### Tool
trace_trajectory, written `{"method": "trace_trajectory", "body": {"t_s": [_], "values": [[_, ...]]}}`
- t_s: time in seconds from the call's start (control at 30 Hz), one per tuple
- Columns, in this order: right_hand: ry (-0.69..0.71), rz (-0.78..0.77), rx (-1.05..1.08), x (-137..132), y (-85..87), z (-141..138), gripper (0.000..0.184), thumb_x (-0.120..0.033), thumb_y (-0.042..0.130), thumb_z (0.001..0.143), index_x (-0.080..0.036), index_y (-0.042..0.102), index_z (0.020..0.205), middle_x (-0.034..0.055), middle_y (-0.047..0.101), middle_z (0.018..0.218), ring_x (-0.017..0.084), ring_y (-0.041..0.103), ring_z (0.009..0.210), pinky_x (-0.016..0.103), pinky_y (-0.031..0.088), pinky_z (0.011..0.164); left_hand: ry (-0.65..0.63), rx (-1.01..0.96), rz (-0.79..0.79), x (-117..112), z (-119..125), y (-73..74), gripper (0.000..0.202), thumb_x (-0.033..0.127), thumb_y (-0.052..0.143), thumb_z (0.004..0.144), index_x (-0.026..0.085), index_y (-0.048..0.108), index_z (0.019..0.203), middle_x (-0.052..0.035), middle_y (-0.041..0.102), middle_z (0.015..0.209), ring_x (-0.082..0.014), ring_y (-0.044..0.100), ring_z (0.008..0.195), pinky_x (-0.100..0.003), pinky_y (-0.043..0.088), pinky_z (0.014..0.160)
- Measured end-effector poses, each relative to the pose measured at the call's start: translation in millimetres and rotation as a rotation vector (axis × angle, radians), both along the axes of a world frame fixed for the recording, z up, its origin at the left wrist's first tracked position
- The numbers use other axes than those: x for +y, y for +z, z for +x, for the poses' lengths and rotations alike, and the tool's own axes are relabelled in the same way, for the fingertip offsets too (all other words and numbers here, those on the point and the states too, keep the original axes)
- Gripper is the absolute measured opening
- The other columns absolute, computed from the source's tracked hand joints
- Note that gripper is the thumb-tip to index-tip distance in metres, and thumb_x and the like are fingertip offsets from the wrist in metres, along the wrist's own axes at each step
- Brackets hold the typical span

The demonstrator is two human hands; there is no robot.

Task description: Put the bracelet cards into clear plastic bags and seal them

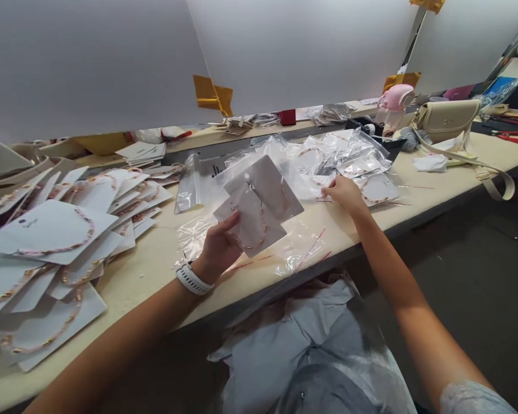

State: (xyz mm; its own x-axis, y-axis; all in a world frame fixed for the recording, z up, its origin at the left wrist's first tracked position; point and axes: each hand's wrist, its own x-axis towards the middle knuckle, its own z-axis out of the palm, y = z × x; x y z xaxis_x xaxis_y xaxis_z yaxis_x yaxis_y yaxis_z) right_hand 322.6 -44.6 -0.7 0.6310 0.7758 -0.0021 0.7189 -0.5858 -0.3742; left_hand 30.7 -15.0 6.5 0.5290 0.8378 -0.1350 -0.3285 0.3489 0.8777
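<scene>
My left hand (219, 248) is closed on two white jewelry cards (273, 192), fanned one over the other and tilted up above the table. A thin beaded bracelet (264, 221) hangs on the front card. To the right, my right hand (344, 194) is closed, its fingertips pinched at the left edge of a pile of clear plastic bags (362, 155). Several of these bags hold cards with bracelets. What lies between the right fingertips is mostly hidden, but it looks like bag film. Flat clear bags with red strips (302, 253) lie below the held cards.
A large heap of carded bracelets (60, 230) covers the table's left side. A pink-lidded bottle (392, 109) and a beige handbag (446, 121) stand back right. White panels (302, 52) rise behind. A grey-white bag (293, 328) hangs below the front edge.
</scene>
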Motion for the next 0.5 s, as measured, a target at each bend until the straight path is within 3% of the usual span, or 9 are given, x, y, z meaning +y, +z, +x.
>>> {"method": "trace_trajectory", "body": {"t_s": [0.07, 0.17, 0.27, 0.37, 0.5], "values": [[0.023, 0.017, -0.052, 2, -0.2, 1, 0.03, -0.038, 0.054, 0.085, -0.015, 0.066, 0.098, 0.0176, 0.064, 0.108, 0.031, 0.062, 0.094, 0.041, 0.049, 0.079, 0.003, -0.001, -0.014, -2, 1, 0.1, 0.019, 0.027, 0.068, 0.074, 0.02, 0.07, 0.092, -0.0031, 0.076, 0.093, -0.0264, 0.065, 0.111, -0.032, 0.058, 0.092], [0.133, 0.083, -0.165, 12, 9.3, 6, 0.043, -0.033, 0.049, 0.089, -0.011, 0.054, 0.125, 0.0223, 0.049, 0.132, 0.035, 0.049, 0.119, 0.046, 0.042, 0.095, 0.007, 0.011, -0.032, -4, 2, -1.0, 0.02, 0.027, 0.067, 0.075, 0.02, 0.07, 0.093, -0.0034, 0.076, 0.092, -0.028, 0.068, 0.106, -0.035, 0.06, 0.088], [0.375, 0.081, -0.217, 35, 22.2, 12, 0.046, -0.023, 0.05, 0.089, -0.015, 0.05, 0.134, 0.0152, 0.047, 0.139, 0.03, 0.037, 0.132, 0.042, 0.03, 0.109, 0.038, 0.009, -0.054, -5, 3, -0.7, 0.018, 0.025, 0.066, 0.075, 0.019, 0.07, 0.092, -0.0032, 0.076, 0.09, -0.0284, 0.069, 0.103, -0.035, 0.061, 0.084], [0.522, 0.0, -0.204, 63, 26.6, 18, 0.041, -0.024, 0.06, 0.083, -0.016, 0.06, 0.123, 0.0137, 0.052, 0.133, 0.031, 0.04, 0.128, 0.043, 0.029, 0.108, 0.072, -0.001, -0.103, -6, 4, 1.8, 0.016, 0.021, 0.065, 0.075, 0.019, 0.07, 0.09, -0.0023, 0.076, 0.085, -0.0267, 0.071, 0.097, -0.035, 0.062, 0.082], [0.549, -0.007, -0.184, 80, 22.5, 18, 0.015, -0.017, 0.064, 0.076, -0.014, 0.068, 0.09, 0.0159, 0.058, 0.118, 0.035, 0.04, 0.124, 0.047, 0.03, 0.105, 0.084, -0.011, -0.154, -8, 6, 4.2, 0.012, 0.019, 0.063, 0.076, 0.017, 0.07, 0.085, -0.0027, 0.076, 0.085, -0.0247, 0.072, 0.092, -0.034, 0.061, 0.082]]}}
